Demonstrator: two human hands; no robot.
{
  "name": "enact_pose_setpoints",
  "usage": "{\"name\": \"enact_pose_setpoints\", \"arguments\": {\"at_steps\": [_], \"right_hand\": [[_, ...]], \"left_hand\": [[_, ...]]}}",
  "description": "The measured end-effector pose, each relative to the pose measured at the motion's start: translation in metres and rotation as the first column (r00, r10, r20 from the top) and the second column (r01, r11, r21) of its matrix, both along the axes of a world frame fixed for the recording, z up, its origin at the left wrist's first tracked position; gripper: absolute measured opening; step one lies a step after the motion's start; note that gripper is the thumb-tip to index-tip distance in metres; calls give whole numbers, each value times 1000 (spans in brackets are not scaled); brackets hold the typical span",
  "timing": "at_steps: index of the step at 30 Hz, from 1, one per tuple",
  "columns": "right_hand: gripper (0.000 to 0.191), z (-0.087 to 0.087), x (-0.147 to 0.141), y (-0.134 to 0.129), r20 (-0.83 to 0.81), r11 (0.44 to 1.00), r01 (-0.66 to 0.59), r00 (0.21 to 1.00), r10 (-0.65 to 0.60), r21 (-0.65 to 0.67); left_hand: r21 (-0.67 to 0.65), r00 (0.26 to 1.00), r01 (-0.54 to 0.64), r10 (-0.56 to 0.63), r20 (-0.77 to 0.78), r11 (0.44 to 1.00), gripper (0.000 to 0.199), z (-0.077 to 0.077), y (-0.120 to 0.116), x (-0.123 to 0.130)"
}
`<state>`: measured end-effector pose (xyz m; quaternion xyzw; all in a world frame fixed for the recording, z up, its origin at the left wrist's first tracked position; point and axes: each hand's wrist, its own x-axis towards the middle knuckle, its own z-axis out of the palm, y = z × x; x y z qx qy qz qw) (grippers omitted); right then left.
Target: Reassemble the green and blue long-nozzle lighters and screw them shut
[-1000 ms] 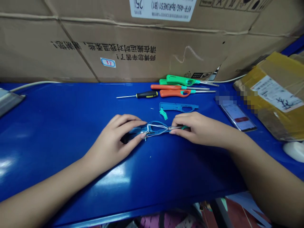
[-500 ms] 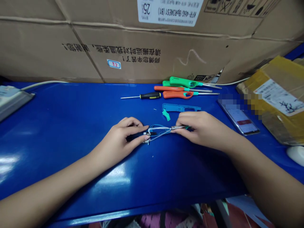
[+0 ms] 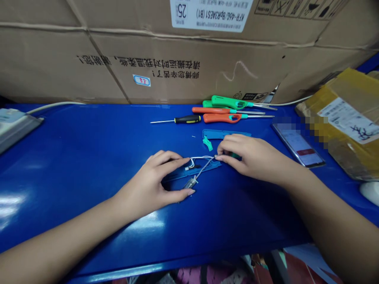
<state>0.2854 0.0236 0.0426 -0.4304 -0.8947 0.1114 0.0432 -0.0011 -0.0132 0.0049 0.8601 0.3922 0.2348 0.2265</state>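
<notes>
My left hand lies over a blue half shell of a taken-apart lighter, thumb and index finger spread apart. The thumb is against a small clear-and-metal valve piece, while the index fingertip touches a white wire. A small black part with a white end lies between them. My right hand pinches the lighter's metal tube, mostly hidden by the fingers, where the wire and a thin clear hose meet. Beyond it lie another blue shell half and a turquoise trigger.
Orange lighters and green lighters lie at the back beside a black-and-yellow screwdriver. A phone and a taped box are at right. A large carton stands behind the blue table.
My left thumb and index finger have spread apart. The valve piece and hose have swung toward me, away from the blue half shell. My right hand keeps its pinch at the tube.
</notes>
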Motion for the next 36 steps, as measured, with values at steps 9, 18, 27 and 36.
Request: {"name": "enact_pose_setpoints", "arguments": {"at_steps": [9,18,27,36], "right_hand": [[22,-6,-12,-10,-177,993,-85,979,99,84],[18,-19,-23,-12,-222,978,-208,954,201,-8],[12,-19,-24,-14,-260,978,-186,953,156,-97],[6,-23,-29,-11,-422,979,-187,896,136,-82]], "left_hand": [[-37,999,-5,3,-40,999,40,8,-16,6],[-12,993,117,-117,-15,993,14,7,-25,8],[143,986,134,-117,-123,981,12,8,-27,6],[105,989,111,-99,-114,988,10,11,-29,8]]}}
